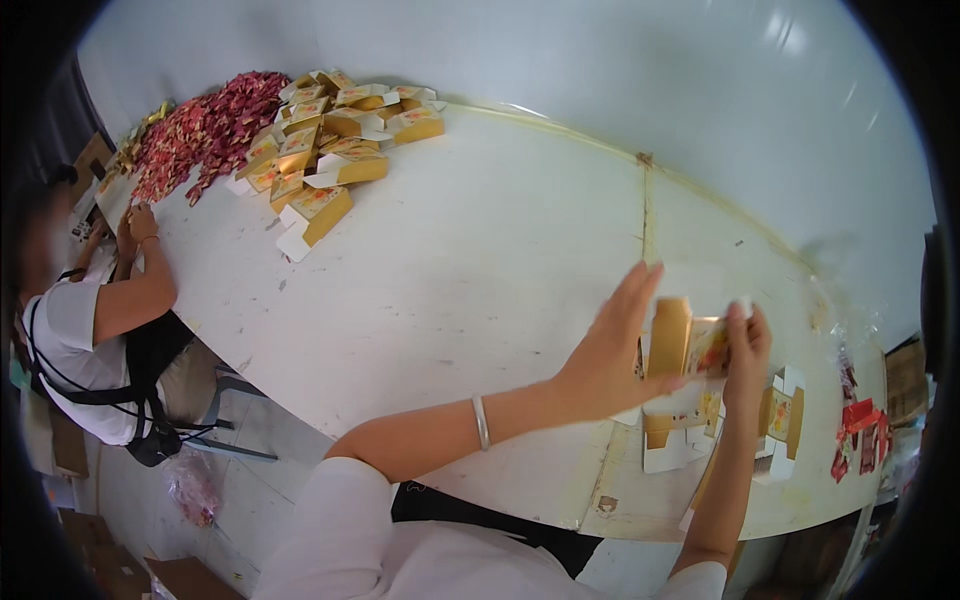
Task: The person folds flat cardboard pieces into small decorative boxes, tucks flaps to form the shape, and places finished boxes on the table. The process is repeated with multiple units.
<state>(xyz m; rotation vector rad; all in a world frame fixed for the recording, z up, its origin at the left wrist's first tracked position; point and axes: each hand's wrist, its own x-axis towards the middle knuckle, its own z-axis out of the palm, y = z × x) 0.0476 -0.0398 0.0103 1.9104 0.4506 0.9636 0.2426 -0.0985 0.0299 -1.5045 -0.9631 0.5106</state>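
A small gold carton (pixel 672 338) with a flowered printed side is held up over the right part of the table. My right hand (pixel 745 355) grips it by its right end, fingers closed around the edge. At its left side is my left hand (pixel 608 350), fingers stretched upward and apart from the thumb, which reaches along the carton's lower edge. Whether that thumb touches the carton I cannot tell. Below my hands lie several partly folded cartons (pixel 660 452), white inside and gold outside. Another opened carton (pixel 780 415) lies right of my right forearm.
A pile of gold cartons (pixel 335 150) and a heap of small red packets (pixel 215 125) lie at the far left of the white table (pixel 430 290). A person (pixel 90 330) sits there, hands at the table. More red packets (pixel 860 435) lie at the right edge. A wall stands behind.
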